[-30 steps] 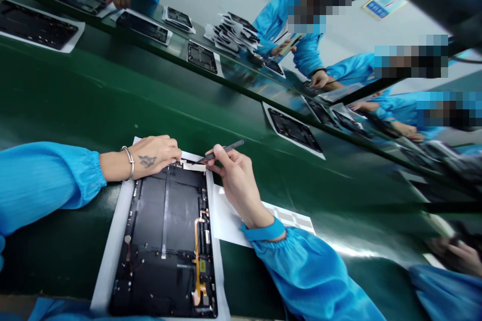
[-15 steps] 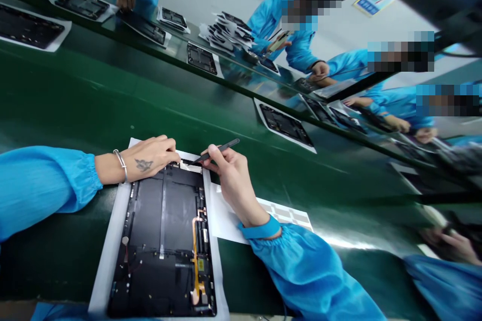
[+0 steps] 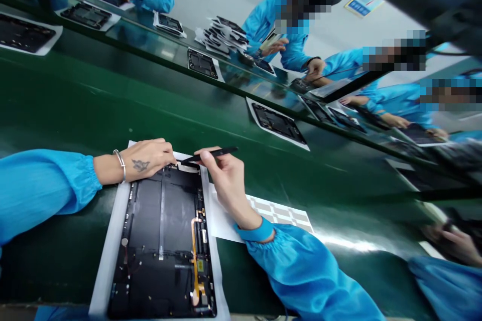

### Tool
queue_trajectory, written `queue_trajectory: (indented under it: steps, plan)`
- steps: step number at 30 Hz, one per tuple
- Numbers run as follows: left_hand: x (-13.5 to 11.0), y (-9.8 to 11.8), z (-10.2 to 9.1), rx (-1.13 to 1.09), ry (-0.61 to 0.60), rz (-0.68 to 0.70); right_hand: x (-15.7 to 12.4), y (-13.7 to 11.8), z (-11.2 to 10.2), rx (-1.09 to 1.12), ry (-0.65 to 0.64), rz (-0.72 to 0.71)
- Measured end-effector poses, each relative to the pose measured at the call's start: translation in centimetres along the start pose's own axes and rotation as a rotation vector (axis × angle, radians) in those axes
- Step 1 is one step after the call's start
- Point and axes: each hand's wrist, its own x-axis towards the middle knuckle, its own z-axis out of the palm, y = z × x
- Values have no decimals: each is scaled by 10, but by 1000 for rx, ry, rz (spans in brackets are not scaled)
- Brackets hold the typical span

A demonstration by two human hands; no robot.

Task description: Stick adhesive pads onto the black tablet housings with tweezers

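Black tweezers (image 3: pixel 214 154) narrowly gripped in the right hand (image 3: pixel 226 185) touch the tablet edge (image 3: pixel 188 167) beside the left hand (image 3: pixel 145 161).

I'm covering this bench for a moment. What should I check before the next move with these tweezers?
Black tweezers pinched in the right hand, tip at the chassis top edge: ok.
Left hand resting on that top edge, fingers near the tip: ok.
Tablet chassis lying flat on its white paper liner: ok.
Orange flex cable lying along the chassis's right side, nothing on it: ok.
White tab at the tweezer tip, its alignment: cannot tell, fingers and tip crowd it.
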Motion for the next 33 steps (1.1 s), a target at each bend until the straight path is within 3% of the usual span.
queue_trajectory:
  steps: [11,18,27,30,33]
  plan:
    - [0,-5,7,-45,55,21,-3,-4,4,-83,-109,-65]
    - [0,-2,2,-8,0,-9,-9,-6,3,-110,-141,-180]
    - [4,2,1,81,-27,7,-6,-3,5,-102,-124,-119]
    - [6,5,0,159,-77,0,-3,-2,-2,-83,-165,-101]
    - [5,4,1,169,-83,7,-1,3,-15,-10,-92,1]
